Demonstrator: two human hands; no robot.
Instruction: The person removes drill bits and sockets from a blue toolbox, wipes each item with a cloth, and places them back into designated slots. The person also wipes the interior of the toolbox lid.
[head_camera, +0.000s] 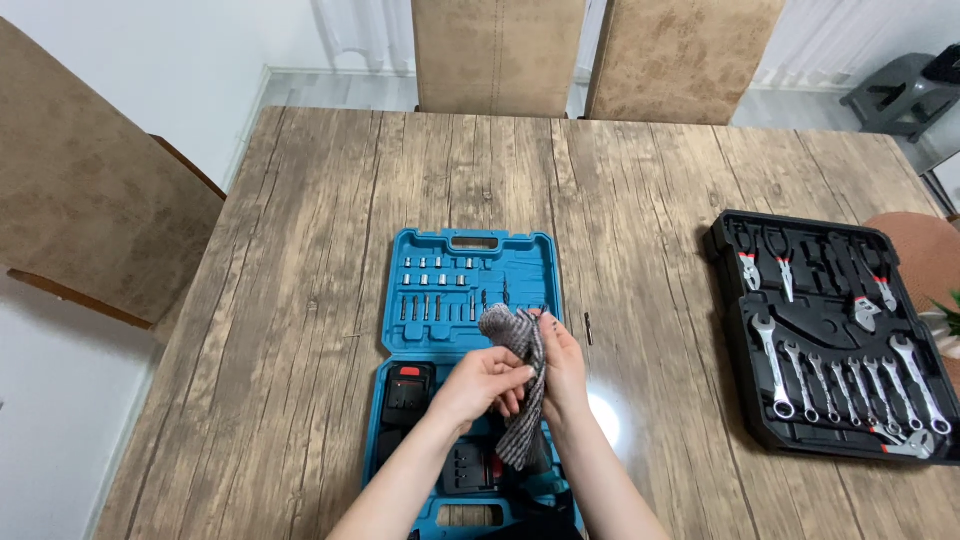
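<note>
Two bare hands meet over an open blue tool case (455, 300) that lies in the middle of a brown wooden bench (300, 300); the left hand (480, 385) and the right hand (562, 370) both hold a grey checked cloth (522, 385); the left hand's grip is closed on the cloth from the left side, with its fingers curled into the folds; the right hand's grip is closed on it too, with the fingers wrapped round the top part; the cloth is bunched at the top and hangs down in a strip between the two wrists; I cannot tell if something small is wrapped inside it.

The cloth is up in the air, just above where the two halves of the case join; the far half of the case holds rows of small silver sockets (435, 270) and thin bits; the near half holds a black battery with a red patch (408, 390), and more dark parts that the arms partly hide.

A small dark bit (588, 328) lies alone on the bench, just beside the right edge of the case and near the right hand.

Well apart, over on the right side of the bench, sits a black tray (730, 250); it holds a row of silver wrenches (850, 375) and some pliers with red handles (750, 268).

Three tan chairs (495, 55) stand round the bench; two at the far end, one on the left.
</note>
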